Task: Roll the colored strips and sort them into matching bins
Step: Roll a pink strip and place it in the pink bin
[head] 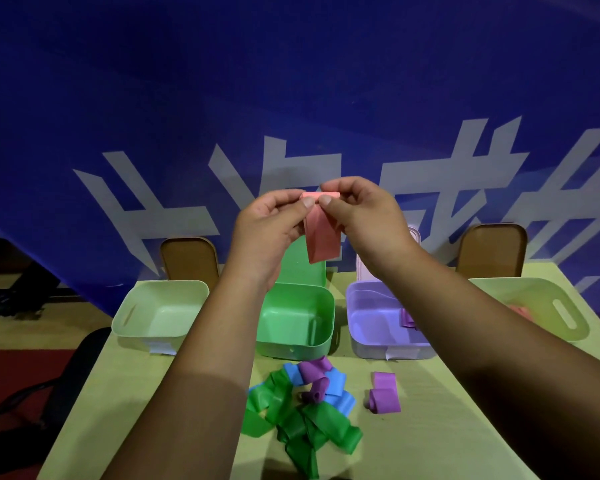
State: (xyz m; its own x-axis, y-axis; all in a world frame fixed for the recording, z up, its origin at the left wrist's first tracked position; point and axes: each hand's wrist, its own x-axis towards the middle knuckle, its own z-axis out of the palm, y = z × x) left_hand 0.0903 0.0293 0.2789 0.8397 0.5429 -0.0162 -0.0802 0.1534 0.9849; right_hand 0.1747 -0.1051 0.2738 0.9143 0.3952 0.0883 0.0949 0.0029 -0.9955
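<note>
The pink strip [321, 237] is held above the green bin [291, 344], its top edge pinched by the left hand [267, 226] and the right hand [364, 216] together. The rolled end lies crosswise between them, and the tail hangs down. The pale bin [568, 327] holding a pink piece [522, 311] is set far right on the bench [447, 427], nearest the right hand.

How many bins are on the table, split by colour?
Pale green: 2, the left-end bin and the right-end bin
Green: 1, the green bin
Purple: 1, the purple bin
Total: 4
</note>
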